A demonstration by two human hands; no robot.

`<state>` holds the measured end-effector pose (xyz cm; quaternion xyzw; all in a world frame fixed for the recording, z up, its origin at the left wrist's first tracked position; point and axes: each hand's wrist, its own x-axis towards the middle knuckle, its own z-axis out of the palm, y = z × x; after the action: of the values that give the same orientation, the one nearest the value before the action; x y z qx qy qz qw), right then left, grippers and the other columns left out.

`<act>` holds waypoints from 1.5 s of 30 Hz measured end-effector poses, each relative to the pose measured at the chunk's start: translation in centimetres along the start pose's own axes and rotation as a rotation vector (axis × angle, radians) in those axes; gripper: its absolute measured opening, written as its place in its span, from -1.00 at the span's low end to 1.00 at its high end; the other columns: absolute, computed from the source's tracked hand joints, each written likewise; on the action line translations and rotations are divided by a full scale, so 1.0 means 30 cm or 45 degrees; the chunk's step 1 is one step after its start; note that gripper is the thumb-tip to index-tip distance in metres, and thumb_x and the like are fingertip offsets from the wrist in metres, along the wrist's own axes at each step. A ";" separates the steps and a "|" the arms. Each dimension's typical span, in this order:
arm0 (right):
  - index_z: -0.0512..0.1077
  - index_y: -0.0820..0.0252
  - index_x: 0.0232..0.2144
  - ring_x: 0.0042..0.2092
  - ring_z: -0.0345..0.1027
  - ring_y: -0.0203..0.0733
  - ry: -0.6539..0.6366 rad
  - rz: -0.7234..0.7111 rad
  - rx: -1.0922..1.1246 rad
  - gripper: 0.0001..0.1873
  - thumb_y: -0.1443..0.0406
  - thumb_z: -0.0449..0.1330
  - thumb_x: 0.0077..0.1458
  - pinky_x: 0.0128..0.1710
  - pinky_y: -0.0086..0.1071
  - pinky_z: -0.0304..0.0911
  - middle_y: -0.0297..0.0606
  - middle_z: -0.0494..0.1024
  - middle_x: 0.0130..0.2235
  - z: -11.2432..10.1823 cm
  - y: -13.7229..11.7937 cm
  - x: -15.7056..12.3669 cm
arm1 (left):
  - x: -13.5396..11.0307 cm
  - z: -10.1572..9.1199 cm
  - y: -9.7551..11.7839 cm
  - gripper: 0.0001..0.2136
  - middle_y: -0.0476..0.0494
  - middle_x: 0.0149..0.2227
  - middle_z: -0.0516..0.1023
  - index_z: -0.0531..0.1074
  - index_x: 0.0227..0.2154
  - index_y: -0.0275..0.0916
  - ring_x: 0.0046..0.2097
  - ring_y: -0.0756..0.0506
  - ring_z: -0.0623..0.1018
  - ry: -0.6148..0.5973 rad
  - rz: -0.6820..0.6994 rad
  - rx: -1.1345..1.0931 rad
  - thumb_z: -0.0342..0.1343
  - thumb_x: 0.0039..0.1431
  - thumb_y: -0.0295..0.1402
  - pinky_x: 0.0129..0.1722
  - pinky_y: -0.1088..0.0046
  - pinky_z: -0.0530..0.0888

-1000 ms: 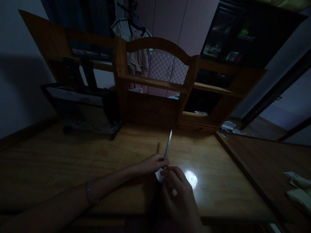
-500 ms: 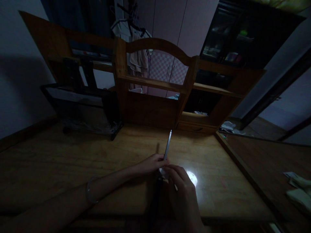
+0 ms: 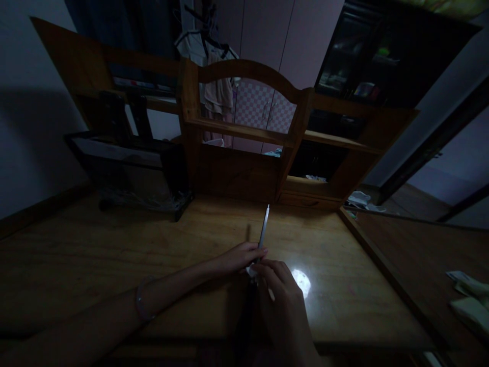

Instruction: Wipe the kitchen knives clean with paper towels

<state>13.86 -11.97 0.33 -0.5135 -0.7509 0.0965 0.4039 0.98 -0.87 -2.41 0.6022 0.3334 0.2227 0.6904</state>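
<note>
A slim silver rod [image 3: 264,227] with a narrower pale tip points up and away over the desk. My left hand [image 3: 246,255] is closed around its lower part, thumb lying along it. Just below, a small white piece [image 3: 251,270] shows at the rod's base, and the fingers of my right hand [image 3: 282,293] pinch at it. Something dark [image 3: 247,311] hangs beneath the white piece; dim light hides what it is. The bracelet [image 3: 142,302] circles my left wrist.
Under my hands lies a wooden desk [image 3: 191,244] with a bright reflection. At its back rises a wooden shelf unit [image 3: 239,173]. A dark-framed rack [image 3: 133,173] stands at the left. Right of the desk, pale cloth [image 3: 471,311] lies on a lower wooden surface.
My right hand has shifted slightly left and inward, its fingers now over the white piece. My left thumb lies more across the rod. The rod's tip has moved a trace left.
</note>
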 end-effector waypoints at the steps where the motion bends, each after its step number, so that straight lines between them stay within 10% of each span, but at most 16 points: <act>1: 0.42 0.12 -0.10 -0.10 0.32 -0.15 0.015 -0.014 -0.028 -0.68 0.52 0.07 0.17 -0.15 -0.33 0.26 -0.22 0.46 -0.11 -0.002 0.003 0.001 | -0.001 -0.001 0.000 -0.60 0.09 -0.57 0.25 0.32 -0.45 -0.29 -0.57 0.08 0.21 -0.023 0.016 -0.001 0.07 0.09 0.03 -0.62 0.56 0.10; 45: 0.46 0.13 -0.24 -0.17 0.36 -0.16 -0.062 0.076 -0.088 -0.75 0.51 0.07 0.16 -0.22 -0.34 0.23 -0.25 0.48 -0.20 -0.030 0.016 0.014 | -0.006 0.001 -0.001 -0.64 0.13 -0.62 0.19 0.27 -0.46 -0.27 -0.65 0.11 0.13 -0.120 0.075 -0.071 0.02 0.17 -0.03 -0.70 0.55 0.02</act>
<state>14.77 -11.63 0.86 -0.5468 -0.7479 0.0950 0.3642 0.88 -1.03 -2.42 0.6021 0.2765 0.2234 0.7149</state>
